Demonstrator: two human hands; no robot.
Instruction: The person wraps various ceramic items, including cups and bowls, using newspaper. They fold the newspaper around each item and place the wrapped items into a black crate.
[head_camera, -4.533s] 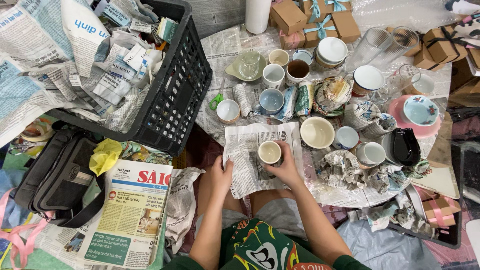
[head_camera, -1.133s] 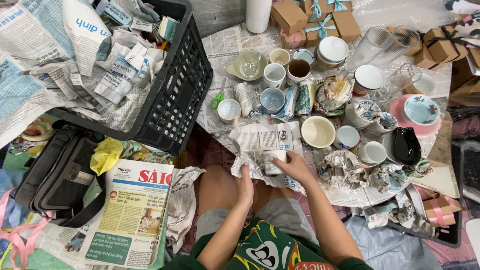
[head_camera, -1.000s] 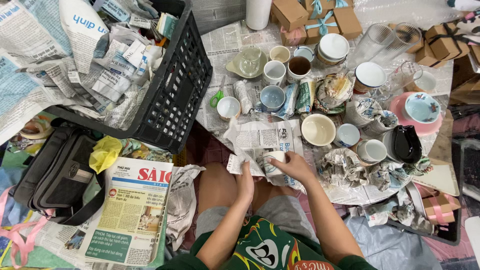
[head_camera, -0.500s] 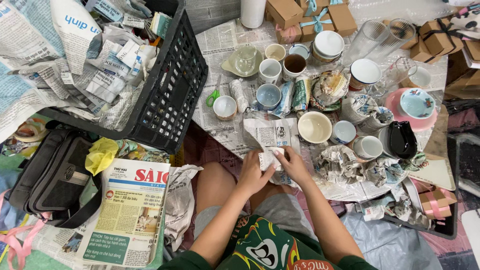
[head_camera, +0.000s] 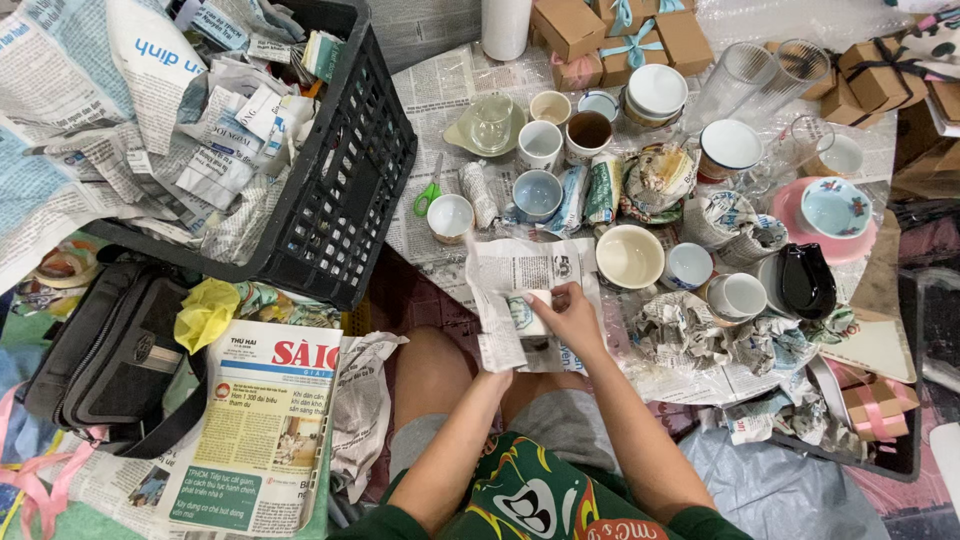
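Both my hands work a sheet of newspaper (head_camera: 520, 275) folded around a small cup, which is now hidden inside the paper, low in the middle of the view above my knees. My right hand (head_camera: 572, 318) lies on top, pressing the paper over the cup. My left hand (head_camera: 503, 362) grips the lower left flap of the same sheet and is mostly covered by it. Just right of my hands stands a cream bowl (head_camera: 629, 257), and behind the paper sits a pale blue cup (head_camera: 537, 194).
A black plastic crate (head_camera: 345, 180) stuffed with crumpled newspaper fills the upper left. Several cups, glasses (head_camera: 745, 75) and wrapped bundles crowd the sheet ahead. Brown gift boxes (head_camera: 620, 30) stand at the back. A black bag (head_camera: 115, 350) and a folded newspaper (head_camera: 270, 420) lie at left.
The cream cup that stood uncovered on the sheet is now wrapped: my hands have folded the paper over it and drawn the bundle closer to my knees.
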